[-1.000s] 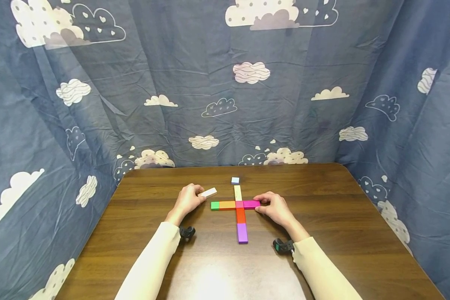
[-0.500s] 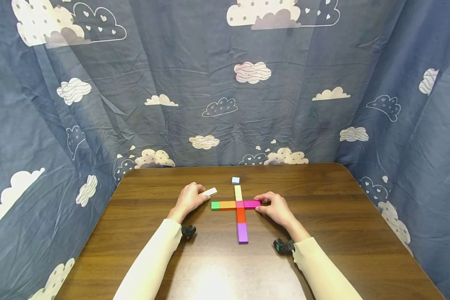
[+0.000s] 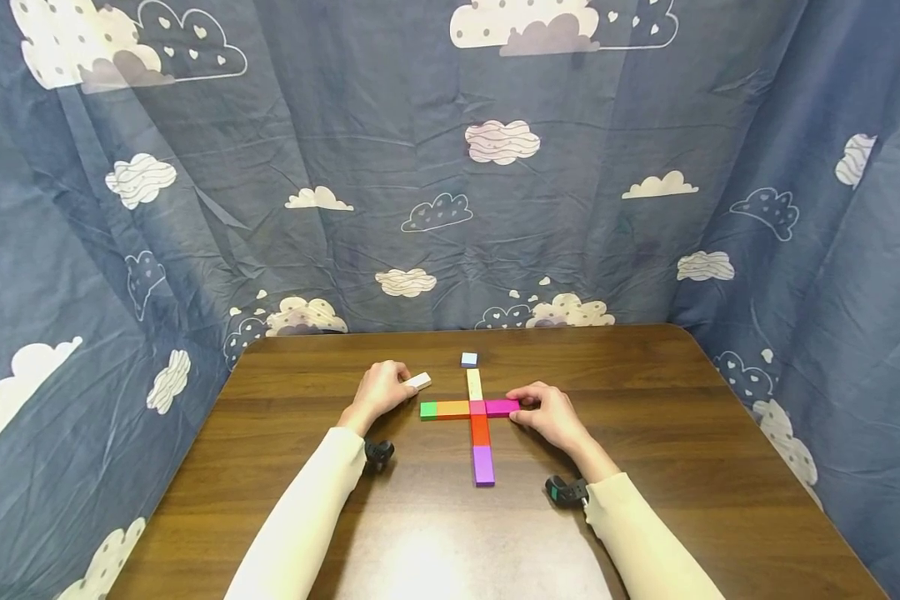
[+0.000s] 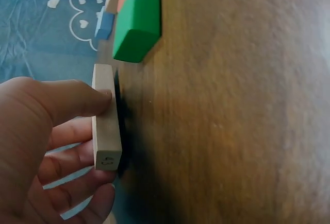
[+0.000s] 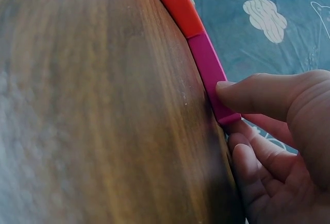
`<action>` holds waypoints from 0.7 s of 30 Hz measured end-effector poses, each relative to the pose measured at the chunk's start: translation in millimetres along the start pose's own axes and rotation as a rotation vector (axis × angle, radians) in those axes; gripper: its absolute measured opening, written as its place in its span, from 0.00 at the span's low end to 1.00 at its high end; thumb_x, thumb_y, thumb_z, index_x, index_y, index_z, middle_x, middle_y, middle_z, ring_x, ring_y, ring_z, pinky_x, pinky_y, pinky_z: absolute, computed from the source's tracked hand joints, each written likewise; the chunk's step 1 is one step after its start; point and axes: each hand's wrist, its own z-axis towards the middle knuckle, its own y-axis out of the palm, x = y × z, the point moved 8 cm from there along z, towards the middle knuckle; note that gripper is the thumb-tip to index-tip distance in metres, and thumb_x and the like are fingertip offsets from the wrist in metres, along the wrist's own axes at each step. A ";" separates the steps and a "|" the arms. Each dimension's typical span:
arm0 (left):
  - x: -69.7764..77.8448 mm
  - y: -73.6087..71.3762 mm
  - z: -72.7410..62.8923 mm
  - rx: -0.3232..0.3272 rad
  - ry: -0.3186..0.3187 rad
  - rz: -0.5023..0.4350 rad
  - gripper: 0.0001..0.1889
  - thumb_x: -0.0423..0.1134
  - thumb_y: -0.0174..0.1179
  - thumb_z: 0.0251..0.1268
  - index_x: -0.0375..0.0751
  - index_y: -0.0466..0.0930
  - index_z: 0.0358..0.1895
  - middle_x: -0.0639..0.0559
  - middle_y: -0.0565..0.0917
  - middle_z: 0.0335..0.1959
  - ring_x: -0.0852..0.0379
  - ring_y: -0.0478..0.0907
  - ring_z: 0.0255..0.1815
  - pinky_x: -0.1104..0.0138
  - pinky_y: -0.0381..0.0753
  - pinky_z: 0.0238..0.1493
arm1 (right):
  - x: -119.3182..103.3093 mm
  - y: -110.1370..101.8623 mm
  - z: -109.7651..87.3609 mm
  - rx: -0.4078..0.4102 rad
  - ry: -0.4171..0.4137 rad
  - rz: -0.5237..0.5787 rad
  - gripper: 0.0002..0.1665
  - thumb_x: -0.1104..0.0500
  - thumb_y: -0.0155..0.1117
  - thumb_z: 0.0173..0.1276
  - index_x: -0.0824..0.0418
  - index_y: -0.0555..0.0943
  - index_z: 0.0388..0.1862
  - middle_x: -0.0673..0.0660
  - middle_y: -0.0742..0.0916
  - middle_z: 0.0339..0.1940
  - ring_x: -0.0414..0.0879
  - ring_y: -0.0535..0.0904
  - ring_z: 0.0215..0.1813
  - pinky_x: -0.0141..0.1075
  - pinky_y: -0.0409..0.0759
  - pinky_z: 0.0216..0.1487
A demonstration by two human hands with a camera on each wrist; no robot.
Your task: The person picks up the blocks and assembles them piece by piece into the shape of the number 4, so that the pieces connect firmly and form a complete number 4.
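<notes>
Between thumb and fingers my left hand [image 3: 378,389] pinches a plain light wooden block [image 4: 106,121], angled on the left of the table; small printed marks show on its end. My right hand [image 3: 549,414] pinches the outer end of a magenta block [image 5: 209,69] from both sides. That block forms the right arm of a flat cross. The cross also has a pink centre [image 3: 477,407], a cream block [image 3: 474,384] at the far side, an orange block [image 3: 452,409] and a green block [image 4: 138,26] to the left, and red [image 3: 480,430] and purple [image 3: 483,466] blocks toward me.
A small light blue block [image 3: 468,359] stands just beyond the cream block. The brown wooden table [image 3: 637,375] reaches back to a blue cloud-print curtain [image 3: 390,108], which also hangs at both sides.
My left hand has shifted slightly, its fingers now covering more of the wooden block. My right hand and the cross of blocks stay where they were.
</notes>
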 end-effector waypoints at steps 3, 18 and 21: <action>-1.3 -1.0 1.6 0.008 -0.020 -0.030 0.06 0.40 0.72 0.54 0.46 0.86 0.31 0.56 0.82 0.23 0.53 0.78 0.27 0.58 0.77 0.33 | 0.8 0.0 0.8 0.001 -0.003 0.002 0.19 0.62 0.79 0.54 0.57 0.89 0.47 0.53 0.87 0.40 0.48 0.82 0.42 0.42 0.75 0.46; 2.3 5.2 3.7 0.047 -0.076 -0.133 0.08 0.41 0.73 0.51 0.45 0.84 0.26 0.53 0.83 0.26 0.54 0.77 0.30 0.63 0.76 0.35 | -0.1 -0.3 -1.0 0.004 0.003 0.011 0.19 0.62 0.79 0.54 0.57 0.90 0.47 0.51 0.87 0.40 0.50 0.82 0.43 0.43 0.75 0.47; 4.2 6.9 5.0 0.032 -0.097 -0.120 0.09 0.42 0.73 0.51 0.45 0.83 0.26 0.52 0.83 0.27 0.53 0.77 0.30 0.63 0.77 0.35 | -0.8 -0.8 -0.7 0.004 0.000 0.010 0.19 0.62 0.79 0.54 0.57 0.90 0.47 0.51 0.87 0.40 0.49 0.82 0.43 0.43 0.76 0.47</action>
